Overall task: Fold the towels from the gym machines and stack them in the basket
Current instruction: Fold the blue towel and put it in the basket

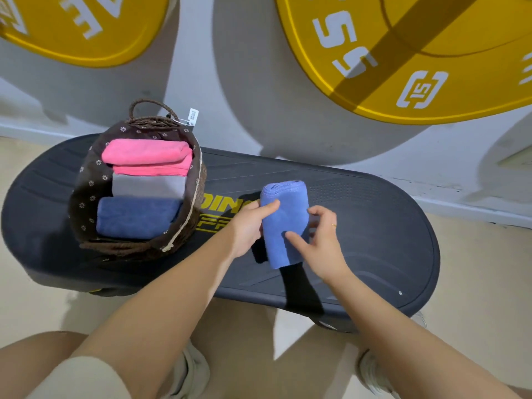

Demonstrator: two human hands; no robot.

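Folded blue microfibre towel (283,223) pinched by left hand (249,226) and right hand (319,240); brown woven basket (86,191) at platform's left end holds four folded towels.

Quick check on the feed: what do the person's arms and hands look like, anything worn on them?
Both forearms are bare, with no sleeves or gloves in view. The right hand wears a thin gold-coloured ring on one finger. The left hand shows no ring, watch or band.

The basket (198,180) is packed with towels (146,185); bare platform (374,214) lies open to the right, the wall (244,82) close behind.
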